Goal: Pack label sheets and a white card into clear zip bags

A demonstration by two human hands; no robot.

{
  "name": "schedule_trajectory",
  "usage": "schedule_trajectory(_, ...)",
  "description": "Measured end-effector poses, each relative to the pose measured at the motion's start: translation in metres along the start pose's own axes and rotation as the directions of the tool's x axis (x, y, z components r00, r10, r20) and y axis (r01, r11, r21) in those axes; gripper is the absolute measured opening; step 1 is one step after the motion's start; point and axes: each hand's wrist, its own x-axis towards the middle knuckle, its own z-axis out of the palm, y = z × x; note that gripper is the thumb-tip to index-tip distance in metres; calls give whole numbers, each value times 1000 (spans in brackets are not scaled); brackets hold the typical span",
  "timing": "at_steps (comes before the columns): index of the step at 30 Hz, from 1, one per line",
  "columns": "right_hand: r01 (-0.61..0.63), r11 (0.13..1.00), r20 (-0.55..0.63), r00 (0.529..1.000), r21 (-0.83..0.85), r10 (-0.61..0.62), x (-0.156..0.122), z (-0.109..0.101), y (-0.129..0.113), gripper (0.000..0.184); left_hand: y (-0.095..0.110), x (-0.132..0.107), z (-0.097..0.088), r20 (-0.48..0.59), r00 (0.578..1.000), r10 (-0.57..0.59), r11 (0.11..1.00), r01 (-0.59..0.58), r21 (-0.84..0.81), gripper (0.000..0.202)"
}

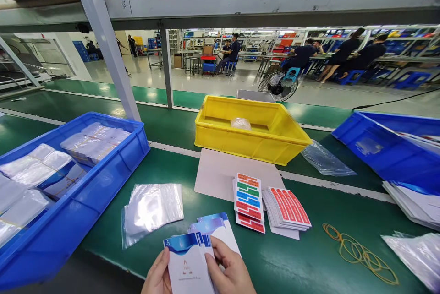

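Note:
A small fanned stack of white-and-blue printed cards (pixel 189 266) is held upright between my two hands at the front. My left hand (pixel 157 274) grips its left edge, thumb on the front face. My right hand (pixel 231 270) pinches the right edge, where several card edges stick out in steps. Just behind, more cards of the same print (pixel 231 234) lie on the green bench. Clear plastic bags (pixel 154 207) are piled to the left. To the right sit sheets of multicoloured stickers (pixel 249 197) and a thick stack of red sticker sheets (pixel 288 207).
A blue bin (pixel 135 147) of bundled bagged cards stands left. A yellow bin (pixel 247 145) holding a clear plastic item is at centre back, another blue bin (pixel 364 147) at right. Rubber bands (pixel 360 253) lie front right. A metal post (pixel 103 42) rises behind the left bin.

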Motion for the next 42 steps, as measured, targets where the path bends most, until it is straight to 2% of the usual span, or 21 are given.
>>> schedule_trajectory(4, -7, 1000, -61, 998, -28, 5, -3, -11, -8, 51, -1, 1, -1, -27, 999, 36, 999, -36, 1, 17)
schedule_trajectory(8, -20, 997, -72, 997, -79, 15, -1, -25, -3, 48, 1, 3, -5, -73, 996, 48, 999, -48, 3, 13)
schedule_trajectory(11, -38, 982, -114, 993, -187, 17, 4, -35, 3, 47, 4, 3, -8, -73, 996, 57, 998, -58, -12, 12)
schedule_trajectory(14, -27, 944, -197, 980, -327, -40, 9, -42, 4, 50, 5, 2, -7, -68, 994, 84, 996, -85, -15, 14)
schedule_trajectory(15, -6, 939, -179, 982, -343, -60, 9, -42, 2, 49, 5, 1, -5, -69, 993, 98, 995, -99, -6, 15)
schedule_trajectory(16, 29, 943, -107, 992, -331, -68, 8, -40, -1, 46, 4, 1, -4, -66, 991, 113, 994, -113, 6, 15)
schedule_trajectory(18, 62, 970, 157, 987, -233, -25, 5, -32, -8, 44, 3, 1, -1, -52, 990, 129, 991, -128, 28, 16)
schedule_trajectory(20, 7, 989, 370, 928, -148, 49, 2, -21, -13, 48, 1, 1, 1, -39, 991, 127, 991, -126, 41, 18)
schedule_trajectory(21, -32, 989, 403, 911, -144, 88, 1, -16, -14, 51, 0, 1, 1, -37, 992, 124, 992, -122, 45, 19)
schedule_trajectory(25, -97, 968, 304, 938, -233, 168, 1, -4, -13, 60, 1, 1, 2, -39, 991, 127, 991, -125, 50, 27)
schedule_trajectory(29, -154, 963, 296, 930, -222, 217, 3, -5, -14, 64, 3, 0, 4, -46, 991, 126, 991, -123, 55, 33)
schedule_trajectory(36, -89, 968, 271, 950, -234, 153, 2, -8, -13, 53, 1, -2, 6, -40, 993, 112, 993, -110, 51, 31)
schedule_trajectory(39, -45, 977, 237, 967, -207, 95, 2, -15, -8, 44, 3, -2, 6, -5, 992, 129, 982, -127, 143, 29)
schedule_trajectory(42, -49, 973, 147, 986, -227, 84, 3, -31, 1, 41, 7, -2, 0, 48, 970, 237, 919, -240, 313, 41)
